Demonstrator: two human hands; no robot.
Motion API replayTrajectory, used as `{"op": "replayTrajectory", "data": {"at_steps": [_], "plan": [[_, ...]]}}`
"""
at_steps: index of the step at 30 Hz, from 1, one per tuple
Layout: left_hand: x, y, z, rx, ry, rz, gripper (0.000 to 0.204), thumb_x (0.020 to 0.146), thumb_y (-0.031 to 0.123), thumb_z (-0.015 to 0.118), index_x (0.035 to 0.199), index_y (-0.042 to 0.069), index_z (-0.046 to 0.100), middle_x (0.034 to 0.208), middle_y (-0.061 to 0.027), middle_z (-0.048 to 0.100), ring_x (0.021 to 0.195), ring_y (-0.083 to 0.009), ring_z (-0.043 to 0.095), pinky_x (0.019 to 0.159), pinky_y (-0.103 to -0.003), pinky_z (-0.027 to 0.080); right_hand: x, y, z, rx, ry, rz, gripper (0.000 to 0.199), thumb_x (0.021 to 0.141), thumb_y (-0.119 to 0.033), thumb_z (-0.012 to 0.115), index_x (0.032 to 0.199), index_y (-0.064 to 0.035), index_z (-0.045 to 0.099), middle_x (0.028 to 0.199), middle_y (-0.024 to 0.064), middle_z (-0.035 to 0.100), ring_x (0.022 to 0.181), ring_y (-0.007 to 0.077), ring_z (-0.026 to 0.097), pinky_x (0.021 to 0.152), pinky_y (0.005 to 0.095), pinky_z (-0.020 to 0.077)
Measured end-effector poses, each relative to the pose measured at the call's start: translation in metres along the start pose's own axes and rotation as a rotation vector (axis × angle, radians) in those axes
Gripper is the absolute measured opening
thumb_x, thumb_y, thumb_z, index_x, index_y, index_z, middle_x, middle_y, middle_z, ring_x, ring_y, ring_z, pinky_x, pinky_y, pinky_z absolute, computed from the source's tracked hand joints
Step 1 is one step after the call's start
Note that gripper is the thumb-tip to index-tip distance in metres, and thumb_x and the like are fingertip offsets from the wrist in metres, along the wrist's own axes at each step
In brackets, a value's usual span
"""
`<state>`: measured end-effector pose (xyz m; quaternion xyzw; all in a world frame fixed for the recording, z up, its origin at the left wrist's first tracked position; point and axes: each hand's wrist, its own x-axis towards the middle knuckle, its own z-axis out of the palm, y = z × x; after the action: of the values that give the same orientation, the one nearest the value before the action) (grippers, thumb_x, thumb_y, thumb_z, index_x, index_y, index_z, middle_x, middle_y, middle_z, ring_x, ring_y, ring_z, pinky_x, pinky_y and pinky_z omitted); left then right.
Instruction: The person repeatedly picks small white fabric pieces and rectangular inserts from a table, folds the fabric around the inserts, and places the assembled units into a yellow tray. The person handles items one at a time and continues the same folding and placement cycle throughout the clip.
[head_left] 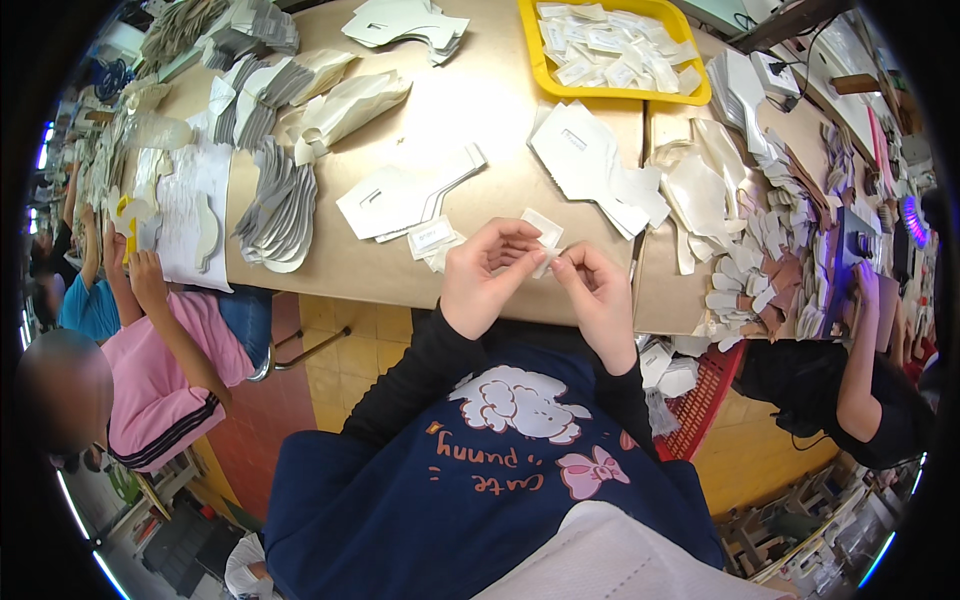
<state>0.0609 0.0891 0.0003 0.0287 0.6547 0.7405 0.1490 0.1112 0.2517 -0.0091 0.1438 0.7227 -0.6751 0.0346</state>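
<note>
Above the near edge of the brown-covered table, my left hand [490, 277] and my right hand [598, 297] meet at a small white label [543, 228]. Fingertips of both hands are closed on its lower end, and its upper part sticks up between them. Just left of my left hand, a few similar labels [431, 236] lie overlapping on the table. Behind them rests a stack of white cut pieces [395, 200] with a slot and a narrow arm. Another such stack [580, 150] lies beyond my right hand.
A yellow tray [530, 62] full of small labels stands at the far side. Grey cut pieces [280, 210] are stacked at left, cream ones [698, 190] at right. People work on both sides: a pink shirt [165, 390] left, a dark-clad person [825, 400] right. A red basket [700, 400] sits below.
</note>
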Motion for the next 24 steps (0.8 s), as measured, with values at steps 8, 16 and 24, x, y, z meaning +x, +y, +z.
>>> {"op": "replayTrajectory", "data": {"at_steps": [8, 16, 24], "plan": [[0.009, -0.007, -0.024, -0.049, 0.031, -0.108, 0.013, 0.090, -0.003, 0.069, 0.101, -0.003, 0.063, 0.097, -0.0071, 0.069, 0.089, -0.0096, 0.064, 0.081, -0.024, 0.052, -0.019, 0.014, -0.055, 0.089, 0.071, 0.084, 0.017, 0.090, -0.005, 0.062, 0.075, -0.0027, 0.054, 0.075, -0.0035, 0.053, 0.059, 0.0022, 0.036, 0.052, 0.0214, 0.0271], [0.048, -0.040, -0.021, 0.361, -0.216, -0.047, 0.013, 0.091, 0.003, 0.067, 0.103, -0.002, 0.068, 0.092, -0.0060, 0.070, 0.085, -0.0138, 0.067, 0.079, -0.026, 0.054, -0.029, 0.009, -0.095, 0.621, 0.328, -0.066, 0.021, 0.079, 0.009, 0.044, 0.080, -0.0102, 0.037, 0.088, 0.0100, 0.056, 0.058, 0.0078, 0.039, 0.051, 0.0204, 0.0300], [0.039, -0.037, -0.036, 0.546, 0.022, 0.239, 0.014, 0.088, 0.003, 0.068, 0.101, 0.002, 0.072, 0.095, -0.0060, 0.070, 0.081, -0.0135, 0.065, 0.072, -0.026, 0.053, -0.027, 0.006, -0.064, 0.556, 0.215, -0.033, 0.017, 0.084, 0.009, 0.043, 0.083, -0.0074, 0.042, 0.077, 0.0094, 0.056, 0.056, 0.0061, 0.034, 0.049, 0.0203, 0.0246]]}}
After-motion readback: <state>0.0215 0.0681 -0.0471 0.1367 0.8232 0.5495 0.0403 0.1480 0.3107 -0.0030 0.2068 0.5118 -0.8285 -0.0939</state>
